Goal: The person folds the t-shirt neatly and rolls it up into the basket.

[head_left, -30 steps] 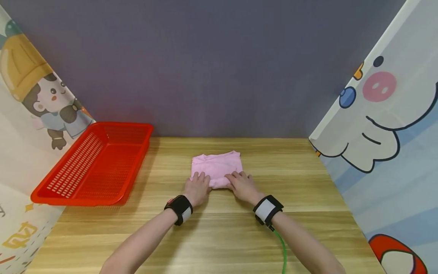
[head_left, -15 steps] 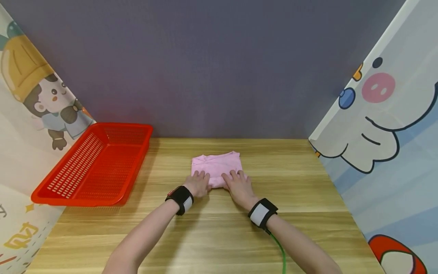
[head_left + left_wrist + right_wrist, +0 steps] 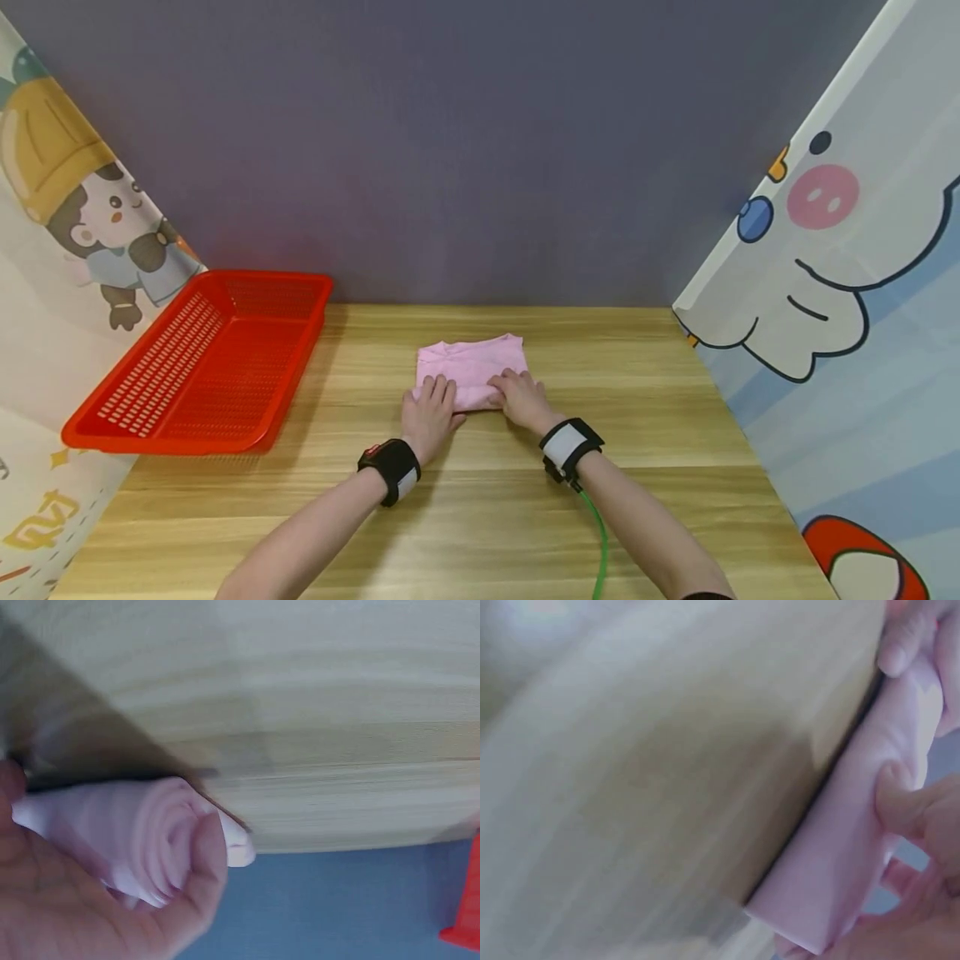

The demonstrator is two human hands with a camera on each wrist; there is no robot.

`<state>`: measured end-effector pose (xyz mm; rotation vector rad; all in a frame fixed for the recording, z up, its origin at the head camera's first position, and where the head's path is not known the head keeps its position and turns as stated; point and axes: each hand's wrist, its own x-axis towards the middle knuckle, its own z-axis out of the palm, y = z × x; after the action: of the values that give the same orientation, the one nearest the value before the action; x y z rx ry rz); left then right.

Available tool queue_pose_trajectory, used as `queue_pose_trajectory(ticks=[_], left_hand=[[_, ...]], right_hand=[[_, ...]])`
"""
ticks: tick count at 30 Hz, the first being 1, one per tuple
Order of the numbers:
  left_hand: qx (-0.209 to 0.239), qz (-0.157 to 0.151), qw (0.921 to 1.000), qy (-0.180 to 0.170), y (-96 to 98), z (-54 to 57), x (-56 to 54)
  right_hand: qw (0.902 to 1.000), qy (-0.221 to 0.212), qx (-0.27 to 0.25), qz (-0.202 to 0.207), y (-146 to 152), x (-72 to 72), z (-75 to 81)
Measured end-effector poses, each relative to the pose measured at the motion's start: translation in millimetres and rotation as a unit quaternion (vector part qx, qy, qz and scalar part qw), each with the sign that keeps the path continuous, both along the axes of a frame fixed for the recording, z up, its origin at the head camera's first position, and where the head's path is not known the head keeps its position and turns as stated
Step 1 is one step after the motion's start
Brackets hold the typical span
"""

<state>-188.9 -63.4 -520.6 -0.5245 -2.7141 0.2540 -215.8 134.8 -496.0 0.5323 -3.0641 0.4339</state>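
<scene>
A folded pink cloth (image 3: 474, 364) lies on the wooden table, its near edge rolled up. The left wrist view shows the roll's end (image 3: 166, 838) as a spiral of layers. My left hand (image 3: 429, 418) grips the roll at its left side, a finger curled over that end. On the right side my right hand (image 3: 527, 403) holds the same roll; in the right wrist view its thumb (image 3: 901, 801) presses the near face while the fingers reach round behind. The cloth's far part is still flat, with a small notch along its far edge.
A red plastic basket (image 3: 232, 371) with slotted sides stands on the left of the wooden table (image 3: 622, 375). A grey panel (image 3: 480, 150) rises behind the table, and printed cartoon sheets flank it. A green cable (image 3: 602, 542) hangs from the right wristband.
My left wrist has dropped slightly toward me while its fingers stay at the cloth. The right hand went from spread fingers over the cloth to fingers bent at the roll.
</scene>
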Motion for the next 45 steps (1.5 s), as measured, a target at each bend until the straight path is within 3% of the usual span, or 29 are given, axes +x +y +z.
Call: queue_pose_trajectory(ticks=[4,11,13,16,20,24,28,32,34,37,39,41,43,45], left_hand=[[-0.005,0.015,0.9989,0.043,3.8,-9.1,-0.7],[0.049,0.001,0.9985,0.026,6.5,-9.9,-15.1],[0.059,-0.005,0.9983,-0.001,6.8,-4.7,-18.1],[0.068,-0.008,0.9943,-0.082,6.9,7.1,-21.5],[0.076,-0.003,0.9751,-0.209,4.5,22.6,-28.6],[0.067,0.004,0.9549,-0.289,1.1,29.1,-41.4],[0.059,0.002,0.9430,-0.328,-0.6,36.5,-49.7],[0.056,-0.004,0.9403,-0.336,0.0,43.3,-50.1],[0.056,-0.005,0.9455,-0.321,0.4,43.1,-47.9],[0.055,-0.003,0.9655,-0.254,0.9,35.3,-40.9],[0.054,-0.002,0.9836,-0.172,1.2,27.3,-33.8],[0.042,0.004,0.9961,-0.077,1.6,18.0,-26.8],[0.032,0.010,0.9994,0.014,2.1,6.2,-23.3],[0.022,0.017,0.9969,0.074,2.8,-1.5,-21.0]], right_hand=[[0.9992,-0.040,-0.004,0.004,0,-9.1,5.8],[0.9959,-0.086,-0.019,0.016,3,-18.2,14.6],[0.9953,-0.093,-0.022,0.016,5,-18.6,15.0],[0.9956,-0.091,-0.019,0.016,6,-14.8,13.9],[0.9986,-0.048,0.001,0.021,8,-5.7,7.9],[0.9987,0.035,0.029,0.025,7,-0.5,0.1],[0.9915,0.116,0.051,0.032,6,-1.0,-6.5],[0.9906,0.124,0.052,0.027,5,-4.3,-9.6],[0.9924,0.110,0.051,0.022,5,-6.4,-9.4],[0.9939,0.097,0.048,0.020,3,-10.0,-6.7],[0.9950,0.088,0.042,0.022,3,-12.8,-3.9],[0.9964,0.073,0.034,0.024,2,-15.7,-0.7],[0.9979,0.053,0.030,0.024,2,-18.8,2.6],[0.9986,0.032,0.033,0.026,2,-22.4,5.6]])
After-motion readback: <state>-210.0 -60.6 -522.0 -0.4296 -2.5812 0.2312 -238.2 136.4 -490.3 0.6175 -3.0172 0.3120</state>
